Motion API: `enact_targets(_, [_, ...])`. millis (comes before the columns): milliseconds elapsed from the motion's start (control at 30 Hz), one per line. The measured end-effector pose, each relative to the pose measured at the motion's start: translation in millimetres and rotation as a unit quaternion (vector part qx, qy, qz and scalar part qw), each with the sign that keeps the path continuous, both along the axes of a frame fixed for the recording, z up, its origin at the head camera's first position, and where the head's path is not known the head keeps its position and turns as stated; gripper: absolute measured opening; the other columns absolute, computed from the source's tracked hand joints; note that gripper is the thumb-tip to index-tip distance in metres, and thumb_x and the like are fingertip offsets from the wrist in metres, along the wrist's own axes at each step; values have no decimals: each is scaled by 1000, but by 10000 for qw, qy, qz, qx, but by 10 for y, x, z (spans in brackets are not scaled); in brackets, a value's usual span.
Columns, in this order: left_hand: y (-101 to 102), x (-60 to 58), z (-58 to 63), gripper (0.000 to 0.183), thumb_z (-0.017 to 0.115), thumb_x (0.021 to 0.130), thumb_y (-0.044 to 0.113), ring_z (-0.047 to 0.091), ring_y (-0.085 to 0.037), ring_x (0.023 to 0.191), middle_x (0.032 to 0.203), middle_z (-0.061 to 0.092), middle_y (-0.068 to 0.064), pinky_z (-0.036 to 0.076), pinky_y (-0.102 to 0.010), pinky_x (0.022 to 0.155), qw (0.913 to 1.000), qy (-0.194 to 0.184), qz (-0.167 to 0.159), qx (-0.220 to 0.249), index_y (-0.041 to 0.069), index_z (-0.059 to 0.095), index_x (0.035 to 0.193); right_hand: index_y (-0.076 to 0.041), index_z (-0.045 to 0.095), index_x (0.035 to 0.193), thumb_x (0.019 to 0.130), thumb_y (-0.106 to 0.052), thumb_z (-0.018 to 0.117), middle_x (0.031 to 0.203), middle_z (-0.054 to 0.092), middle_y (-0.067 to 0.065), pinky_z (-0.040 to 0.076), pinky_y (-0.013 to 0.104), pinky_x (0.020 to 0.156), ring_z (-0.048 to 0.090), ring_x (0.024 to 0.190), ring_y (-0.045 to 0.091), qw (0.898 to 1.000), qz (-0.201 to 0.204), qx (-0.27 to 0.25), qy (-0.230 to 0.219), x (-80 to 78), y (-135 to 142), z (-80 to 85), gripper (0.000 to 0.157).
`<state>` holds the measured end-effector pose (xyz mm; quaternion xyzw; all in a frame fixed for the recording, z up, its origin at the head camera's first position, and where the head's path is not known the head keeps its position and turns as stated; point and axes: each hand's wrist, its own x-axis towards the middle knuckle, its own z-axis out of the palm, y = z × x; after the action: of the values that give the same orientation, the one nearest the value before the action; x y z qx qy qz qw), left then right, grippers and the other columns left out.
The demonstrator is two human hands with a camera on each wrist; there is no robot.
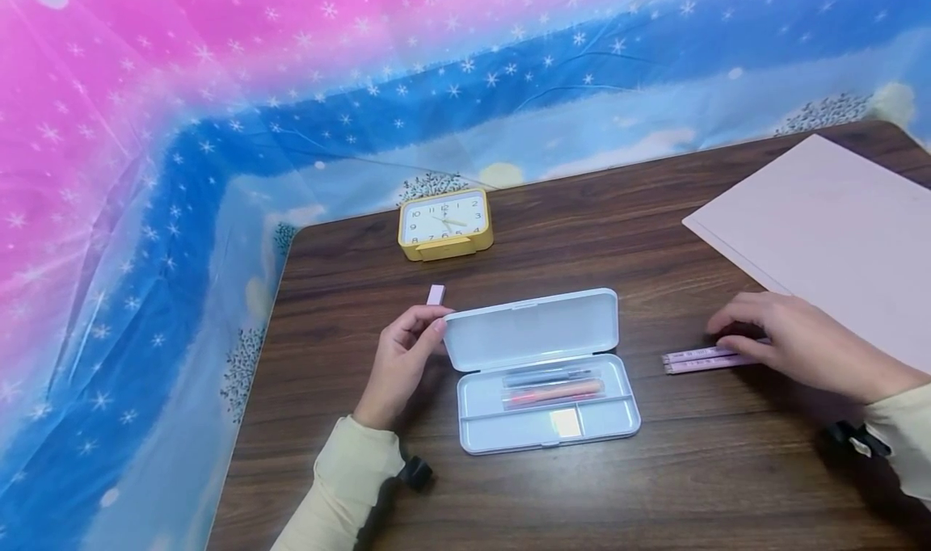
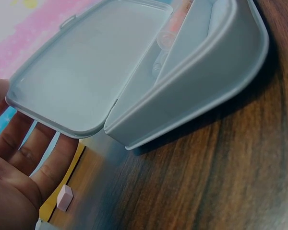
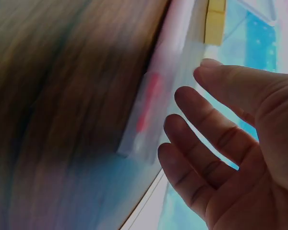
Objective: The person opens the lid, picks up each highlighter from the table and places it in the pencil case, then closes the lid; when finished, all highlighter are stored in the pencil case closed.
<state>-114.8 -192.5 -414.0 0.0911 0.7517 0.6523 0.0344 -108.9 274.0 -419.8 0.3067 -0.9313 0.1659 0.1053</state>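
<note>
I have the left hand's (image 1: 398, 365) grip clamped on the raised lid (image 1: 531, 333) of the pale pencil case (image 1: 509, 433), open on the tabletop (image 1: 545, 502). Right of it lie two pink sticks (image 1: 698, 365), the right hand (image 1: 807, 345) over their far ends, its fingers apart; blur hides whether they touch.

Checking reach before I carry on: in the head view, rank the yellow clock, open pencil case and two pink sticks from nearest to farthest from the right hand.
From the right hand:
1. Pink sticks: right at its fingertips.
2. Pencil case: to its left, mid-table.
3. Yellow clock: farther left, near the table's back edge.
</note>
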Motion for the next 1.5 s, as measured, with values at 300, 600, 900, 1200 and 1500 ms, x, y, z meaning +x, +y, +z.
enact_targets(300, [-4, 16, 21, 25, 59, 100, 19, 62, -19, 92, 107, 66, -2, 59, -36, 83, 10000, 1, 23, -37, 4, 63, 119, -29, 71, 90, 70, -10, 86, 87, 62, -19, 50, 28, 67, 58, 77, 1, 9999, 11, 164, -35, -31, 71, -68, 32])
enact_targets(600, [-1, 8, 17, 25, 58, 100, 19, 62, -19, 92, 106, 66, -2, 59, -36, 82, 10000, 20, 34, -43, 4, 63, 119, -29, 70, 88, 68, -10, 88, 84, 59, -20, 50, 29, 65, 56, 75, 1, 9995, 107, 296, -22, -51, 88, -63, 32])
enact_targets(900, [-1, 5, -2, 25, 58, 100, 19, 62, -18, 92, 106, 67, -2, 59, -36, 82, 10000, 23, 9, -21, 3, 63, 120, -29, 69, 85, 66, -7, 88, 81, 55, -22, 45, 24, 59, 48, 71, -5, 9991, 349, 186, 121, -91, 94, -86, 35])
enact_targets(1200, [-1, 6, -1, 25, 58, 100, 19, 62, -19, 91, 106, 66, -2, 59, -35, 82, 10000, 23, 41, -80, 3, 63, 119, -31, 69, 88, 71, -8, 85, 84, 58, -22, 44, 21, 61, 51, 73, -6, 9988, 433, 16, 219, -81, 53, -12, 33])
enact_targets(1500, [5, 13, 12, 26, 58, 100, 20, 63, -19, 92, 107, 66, -2, 59, -36, 83, 9999, -12, 58, -121, 4, 63, 120, -33, 69, 90, 72, -9, 85, 87, 56, -23, 42, 15, 63, 49, 74, -8, 9978, 569, -324, 104, 77, -352, 325, 34])
